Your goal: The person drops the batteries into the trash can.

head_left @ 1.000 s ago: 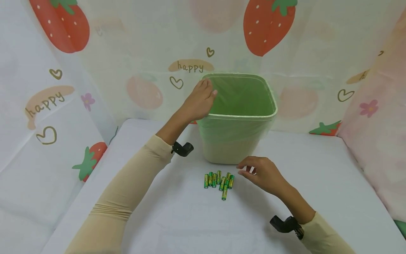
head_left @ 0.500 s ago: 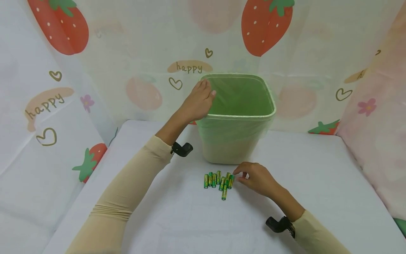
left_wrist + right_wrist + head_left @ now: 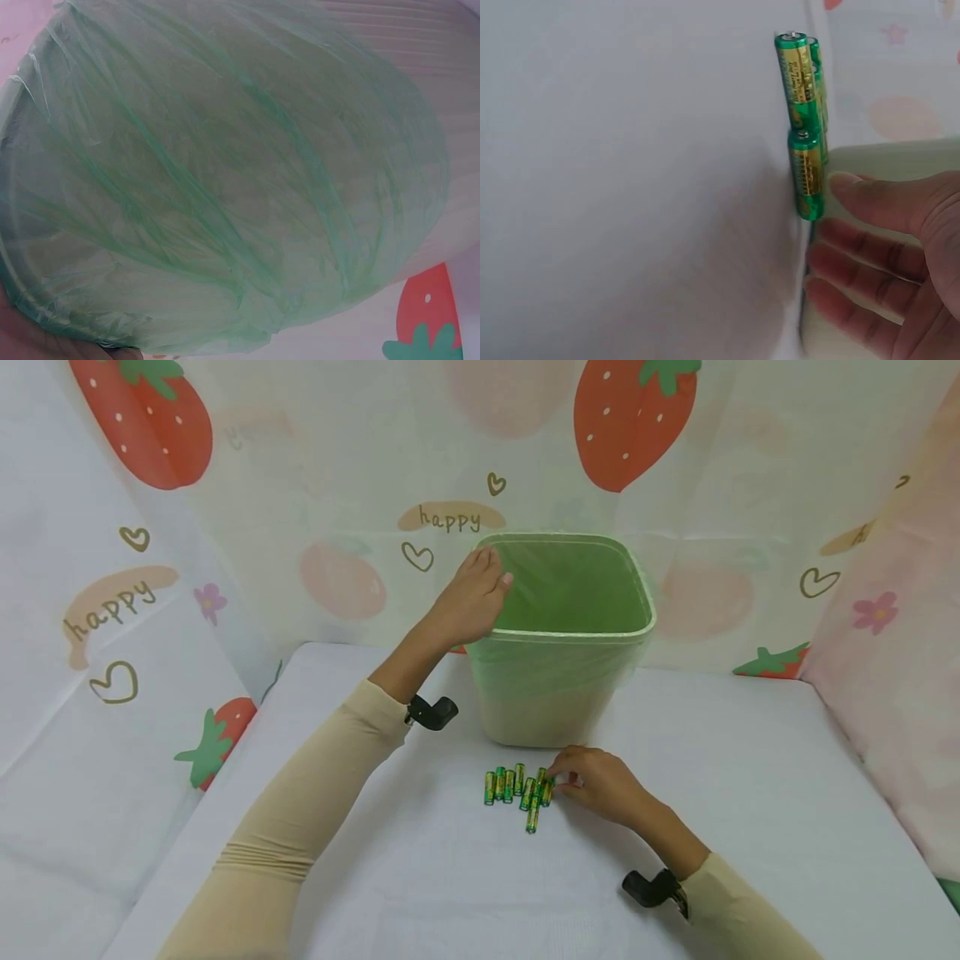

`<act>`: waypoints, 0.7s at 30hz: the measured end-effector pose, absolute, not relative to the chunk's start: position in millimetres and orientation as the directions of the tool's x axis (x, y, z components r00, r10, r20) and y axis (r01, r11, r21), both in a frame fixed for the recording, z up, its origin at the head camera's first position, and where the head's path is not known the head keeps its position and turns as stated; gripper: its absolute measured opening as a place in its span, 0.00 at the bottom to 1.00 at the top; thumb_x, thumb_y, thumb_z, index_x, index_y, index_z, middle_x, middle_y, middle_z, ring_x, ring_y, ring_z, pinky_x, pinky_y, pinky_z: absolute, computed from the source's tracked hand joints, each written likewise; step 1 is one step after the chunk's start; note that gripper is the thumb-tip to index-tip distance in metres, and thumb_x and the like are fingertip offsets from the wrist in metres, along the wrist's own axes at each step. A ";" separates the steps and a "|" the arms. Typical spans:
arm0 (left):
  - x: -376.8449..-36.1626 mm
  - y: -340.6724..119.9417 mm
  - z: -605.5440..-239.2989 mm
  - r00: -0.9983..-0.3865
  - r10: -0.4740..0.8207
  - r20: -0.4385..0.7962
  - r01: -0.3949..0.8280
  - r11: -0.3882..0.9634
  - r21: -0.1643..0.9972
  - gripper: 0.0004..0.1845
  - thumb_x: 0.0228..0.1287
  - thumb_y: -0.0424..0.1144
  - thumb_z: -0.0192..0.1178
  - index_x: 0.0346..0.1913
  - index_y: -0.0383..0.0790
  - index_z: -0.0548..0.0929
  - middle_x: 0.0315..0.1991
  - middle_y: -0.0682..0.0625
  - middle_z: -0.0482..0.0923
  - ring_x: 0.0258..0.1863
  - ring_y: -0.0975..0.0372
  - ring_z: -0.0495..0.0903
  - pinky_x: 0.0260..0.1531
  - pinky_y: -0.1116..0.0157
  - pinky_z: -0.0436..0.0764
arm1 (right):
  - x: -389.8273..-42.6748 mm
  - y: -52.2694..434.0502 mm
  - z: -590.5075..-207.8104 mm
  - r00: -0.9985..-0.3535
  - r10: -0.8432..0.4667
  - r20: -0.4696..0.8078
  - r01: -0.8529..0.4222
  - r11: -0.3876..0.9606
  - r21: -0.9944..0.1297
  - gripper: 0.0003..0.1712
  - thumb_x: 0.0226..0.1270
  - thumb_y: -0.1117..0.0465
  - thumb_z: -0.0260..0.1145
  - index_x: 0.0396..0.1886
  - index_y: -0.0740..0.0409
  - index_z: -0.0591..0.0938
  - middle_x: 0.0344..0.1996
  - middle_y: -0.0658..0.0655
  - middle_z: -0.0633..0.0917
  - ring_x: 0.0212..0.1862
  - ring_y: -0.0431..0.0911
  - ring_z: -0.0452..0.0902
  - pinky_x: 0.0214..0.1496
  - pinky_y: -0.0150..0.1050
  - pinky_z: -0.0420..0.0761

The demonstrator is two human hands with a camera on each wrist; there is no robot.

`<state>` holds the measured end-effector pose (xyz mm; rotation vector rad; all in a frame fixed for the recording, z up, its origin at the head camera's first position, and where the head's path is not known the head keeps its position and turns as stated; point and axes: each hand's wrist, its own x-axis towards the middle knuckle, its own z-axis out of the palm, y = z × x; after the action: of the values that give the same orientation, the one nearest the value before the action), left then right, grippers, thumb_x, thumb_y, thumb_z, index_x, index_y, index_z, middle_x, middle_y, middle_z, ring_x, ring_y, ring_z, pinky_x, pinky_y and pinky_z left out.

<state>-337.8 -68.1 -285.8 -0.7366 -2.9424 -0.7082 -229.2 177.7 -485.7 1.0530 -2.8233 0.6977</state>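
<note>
A light green bin [image 3: 555,693] stands upright on the table, lined with a thin green plastic bag [image 3: 225,165] folded over its rim. My left hand [image 3: 472,597] grips the bin's left rim; in the left wrist view only bits of its fingers show at the lower left corner. In front of the bin lie several green and gold batteries [image 3: 508,785] in a loose cluster. My right hand [image 3: 600,783] is at the cluster's right end, thumb and fingers apart. Its fingertips are beside the rightmost battery [image 3: 807,176] and partly cover it in the head view.
A white cloth covers the table [image 3: 420,877]. Strawberry-printed sheets [image 3: 352,460] hang close behind the bin and along both sides. A black wrist camera [image 3: 431,713] is strapped to the left wrist, another black camera [image 3: 651,888] to the right.
My right hand has moved left and slightly down to the batteries, its fingertips now beside the rightmost one. The left hand stays on the bin's rim, and the batteries lie as before.
</note>
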 end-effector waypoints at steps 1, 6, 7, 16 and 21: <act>-337.8 -68.2 -285.9 -0.888 0.441 0.134 0.453 0.784 0.425 0.33 0.86 0.47 0.26 0.79 0.24 0.41 0.81 0.35 0.34 0.81 0.50 0.31 0.78 0.62 0.33 | -229.5 177.2 -486.4 -0.770 -0.611 0.186 -0.627 0.670 -0.396 0.12 0.57 0.64 0.79 0.42 0.52 0.91 0.40 0.48 0.88 0.34 0.38 0.79 0.34 0.31 0.78; -337.7 -68.3 -285.8 -0.883 0.448 0.137 0.461 0.779 0.426 0.33 0.86 0.47 0.26 0.79 0.24 0.41 0.81 0.34 0.33 0.81 0.49 0.31 0.78 0.62 0.32 | -230.7 175.9 -489.8 -0.785 -0.604 0.136 -0.602 0.692 -0.397 0.13 0.58 0.63 0.79 0.43 0.50 0.91 0.40 0.47 0.88 0.33 0.36 0.76 0.34 0.31 0.76; -337.9 -68.4 -286.0 -0.882 0.450 0.138 0.463 0.778 0.425 0.34 0.86 0.47 0.26 0.79 0.24 0.41 0.81 0.34 0.33 0.81 0.50 0.31 0.78 0.62 0.32 | -231.0 175.5 -490.1 -0.786 -0.603 0.135 -0.600 0.694 -0.397 0.13 0.58 0.63 0.79 0.43 0.49 0.91 0.41 0.47 0.88 0.33 0.35 0.76 0.34 0.31 0.76; -338.9 -68.9 -287.0 -0.881 0.450 0.148 0.467 0.772 0.430 0.34 0.86 0.47 0.27 0.79 0.24 0.41 0.81 0.34 0.34 0.81 0.49 0.31 0.78 0.62 0.32 | -229.7 174.5 -490.1 -0.764 -0.627 0.154 -0.634 0.685 -0.359 0.14 0.54 0.65 0.81 0.40 0.48 0.91 0.37 0.45 0.87 0.38 0.38 0.81 0.39 0.36 0.82; -339.0 -68.0 -287.0 -0.882 0.448 0.146 0.464 0.774 0.430 0.34 0.86 0.47 0.26 0.79 0.24 0.41 0.81 0.34 0.33 0.81 0.49 0.31 0.78 0.61 0.33 | -228.8 175.4 -490.5 -0.767 -0.628 0.133 -0.631 0.699 -0.335 0.13 0.54 0.65 0.80 0.40 0.49 0.91 0.38 0.44 0.87 0.42 0.42 0.83 0.44 0.41 0.84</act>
<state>-339.0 -68.0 -287.0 -0.7525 -2.9258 -0.7240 -228.8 175.4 -490.5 1.0700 -2.8878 0.5748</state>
